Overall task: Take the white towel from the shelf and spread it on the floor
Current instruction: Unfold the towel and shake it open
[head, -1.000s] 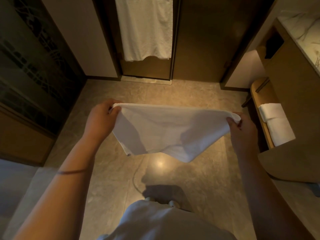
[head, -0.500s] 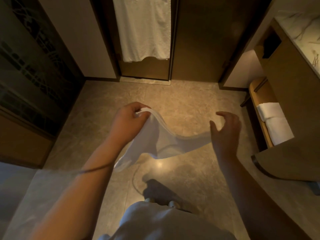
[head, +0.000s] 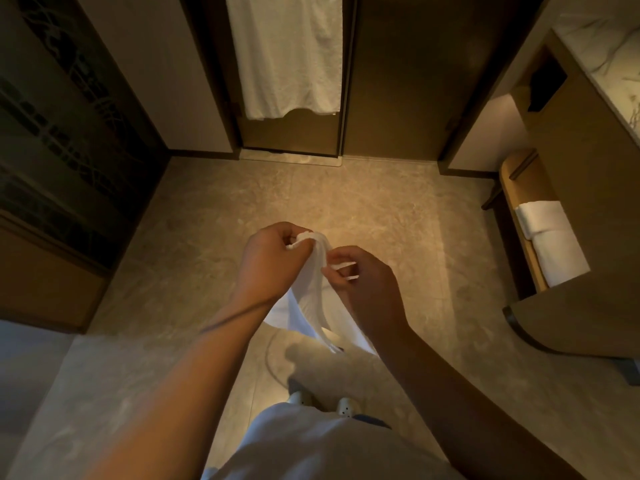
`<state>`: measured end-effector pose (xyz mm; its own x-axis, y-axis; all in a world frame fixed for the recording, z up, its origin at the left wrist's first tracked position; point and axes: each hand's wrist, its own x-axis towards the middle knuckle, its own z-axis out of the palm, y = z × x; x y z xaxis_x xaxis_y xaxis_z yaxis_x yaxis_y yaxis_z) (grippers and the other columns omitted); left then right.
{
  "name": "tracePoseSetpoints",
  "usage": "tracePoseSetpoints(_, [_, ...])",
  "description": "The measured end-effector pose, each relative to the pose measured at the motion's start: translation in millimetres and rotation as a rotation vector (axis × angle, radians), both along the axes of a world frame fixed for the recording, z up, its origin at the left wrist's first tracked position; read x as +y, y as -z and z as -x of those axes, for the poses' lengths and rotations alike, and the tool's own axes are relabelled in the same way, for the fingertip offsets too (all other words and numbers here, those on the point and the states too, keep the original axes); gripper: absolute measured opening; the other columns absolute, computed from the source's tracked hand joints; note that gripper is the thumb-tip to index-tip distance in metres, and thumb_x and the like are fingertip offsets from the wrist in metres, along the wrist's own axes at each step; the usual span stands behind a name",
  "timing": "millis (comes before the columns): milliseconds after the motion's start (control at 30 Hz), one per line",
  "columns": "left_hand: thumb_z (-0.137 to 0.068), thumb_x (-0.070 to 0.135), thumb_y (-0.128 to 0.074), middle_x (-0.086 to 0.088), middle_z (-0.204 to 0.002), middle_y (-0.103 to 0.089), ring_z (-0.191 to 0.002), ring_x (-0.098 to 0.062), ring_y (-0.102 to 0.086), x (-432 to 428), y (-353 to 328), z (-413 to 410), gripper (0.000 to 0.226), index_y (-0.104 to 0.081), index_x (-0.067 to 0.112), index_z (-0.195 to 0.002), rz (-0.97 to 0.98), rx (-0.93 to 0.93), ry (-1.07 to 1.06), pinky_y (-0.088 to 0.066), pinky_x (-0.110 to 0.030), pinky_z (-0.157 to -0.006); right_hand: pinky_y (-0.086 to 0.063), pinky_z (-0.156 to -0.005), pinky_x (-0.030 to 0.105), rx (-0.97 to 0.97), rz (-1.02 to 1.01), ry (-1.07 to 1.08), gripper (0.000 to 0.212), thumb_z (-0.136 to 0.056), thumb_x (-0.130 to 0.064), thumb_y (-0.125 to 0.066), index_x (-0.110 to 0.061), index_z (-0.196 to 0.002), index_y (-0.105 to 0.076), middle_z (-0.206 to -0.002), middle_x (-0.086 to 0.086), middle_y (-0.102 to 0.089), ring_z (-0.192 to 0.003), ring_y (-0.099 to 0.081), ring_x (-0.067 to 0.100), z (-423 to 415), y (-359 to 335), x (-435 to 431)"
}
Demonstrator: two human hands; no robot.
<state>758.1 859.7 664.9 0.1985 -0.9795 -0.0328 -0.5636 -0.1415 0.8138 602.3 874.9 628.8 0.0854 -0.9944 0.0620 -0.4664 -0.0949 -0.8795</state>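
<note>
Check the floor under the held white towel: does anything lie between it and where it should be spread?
Nothing visible does. The white towel hangs bunched from the left hand and right hand over bare floor. Only the person's shoes stand nearby, below it in the view.

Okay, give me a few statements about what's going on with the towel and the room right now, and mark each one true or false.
1. Both hands grip the white towel. True: left hand and right hand pinch it near its top.
2. The towel is spread flat on the floor. False: it hangs bunched from the hands.
3. A folded towel sits on the shelf at right. True.
4. Nothing hangs on the door. False: a hanging white cloth is there.
</note>
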Motion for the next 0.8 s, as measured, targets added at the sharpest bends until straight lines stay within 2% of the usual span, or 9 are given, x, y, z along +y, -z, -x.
tracePoseSetpoints(67, [-0.082, 0.021, -0.063, 0.018, -0.078, -0.067, -0.074, 0.003, -0.061, 2.5, -0.4, 2.6, 0.009, -0.071, 0.026, -0.084, -0.003, 0.026, -0.005, -0.048, -0.019, -0.063, -0.046, -0.064, 0.012, 0.057, 0.039, 0.064, 0.031, -0.080, -0.027, -0.071, -0.034, -0.105, -0.056, -0.099, -0.021, -0.057, -0.078, -0.059, -0.004, -3.2, 1.8, 1.4])
tracePoseSetpoints(133, [-0.081, 0.021, -0.064, 0.017, -0.079, -0.068, -0.076, 0.001, -0.063, 4.9, -1.2, 6.9, 0.011, -0.070, 0.029, -0.082, -0.012, 0.058, 0.011, -0.050, -0.022, -0.066, -0.042, -0.059, 0.010, 0.114, 0.122, 0.131, 0.034, -0.080, -0.024, -0.069, -0.034, -0.107, -0.052, -0.099, -0.018, -0.052, -0.078, -0.056, -0.003, -4.1, 1.9, 0.9])
tracePoseSetpoints(267, [-0.080, 0.022, -0.065, 0.016, -0.076, -0.068, -0.074, -0.001, -0.063, 10.5, -3.4, 15.6, 0.016, -0.067, 0.036, -0.074, -0.021, 0.110, 0.040, -0.051, -0.024, -0.066, -0.042, -0.058, 0.012, 0.111, 0.222, 0.159, 0.021, -0.083, -0.015, -0.066, -0.031, -0.091, -0.056, -0.091, -0.017, -0.052, -0.075, -0.055, -0.001, 1.3, -1.8, -3.8])
tracePoseSetpoints(367, [-0.080, 0.024, -0.067, 0.013, -0.075, -0.069, -0.072, -0.002, -0.062, 13.5, -2.7, 20.4, 0.012, -0.069, 0.034, -0.074, -0.046, 0.145, 0.089, -0.049, -0.022, -0.065, -0.045, -0.064, 0.012, 0.140, 0.277, 0.174, 0.014, -0.084, -0.011, -0.064, -0.024, -0.091, -0.065, -0.092, -0.016, -0.055, -0.074, -0.055, -0.001, 10.2, -6.8, -9.9])
tracePoseSetpoints(467, [-0.081, 0.028, -0.070, 0.009, -0.076, -0.069, -0.072, -0.005, -0.062, 16.8, -0.6, 26.5, 0.005, -0.070, 0.031, -0.077, -0.086, 0.164, 0.145, -0.050, -0.027, -0.068, -0.045, -0.070, 0.013, 0.161, 0.336, 0.122, 0.016, -0.083, -0.006, -0.063, -0.017, -0.092, -0.069, -0.093, -0.010, -0.060, -0.079, -0.056, 0.000, 16.4, -11.7, -15.2])
tracePoseSetpoints(600, [-0.080, 0.028, -0.072, 0.008, -0.072, -0.069, -0.069, -0.006, -0.062, 19.1, -0.8, 32.2, 0.009, -0.070, 0.028, -0.071, -0.072, 0.282, 0.096, -0.051, -0.030, -0.067, -0.046, -0.073, 0.013, 0.074, 0.286, 0.108, 0.017, -0.083, -0.003, -0.062, -0.014, -0.096, -0.064, -0.099, -0.003, -0.060, -0.087, -0.059, 0.007, 14.9, -15.0, -15.2])
tracePoseSetpoints(700, [-0.081, 0.021, -0.071, 0.014, -0.066, -0.068, -0.064, 0.002, -0.061, 19.5, -1.2, 33.1, 0.011, -0.071, 0.026, -0.071, -0.048, 0.310, 0.061, -0.048, -0.019, -0.060, -0.045, -0.068, 0.008, -0.069, 0.218, 0.180, 0.014, -0.085, -0.008, -0.065, -0.018, -0.091, -0.057, -0.096, -0.003, -0.058, -0.083, -0.060, 0.002, 11.7, -15.0, -7.4])
tracePoseSetpoints(800, [-0.081, 0.019, -0.070, 0.014, -0.065, -0.068, -0.062, 0.004, -0.061, 20.8, -1.0, 32.5, 0.012, -0.071, 0.025, -0.070, -0.045, 0.343, 0.023, -0.047, -0.014, -0.057, -0.051, -0.074, 0.017, -0.080, 0.182, 0.128, 0.005, -0.088, -0.013, -0.063, -0.016, -0.091, -0.062, -0.090, -0.006, -0.064, -0.083, -0.062, 0.002, 11.2, -10.8, 5.0])
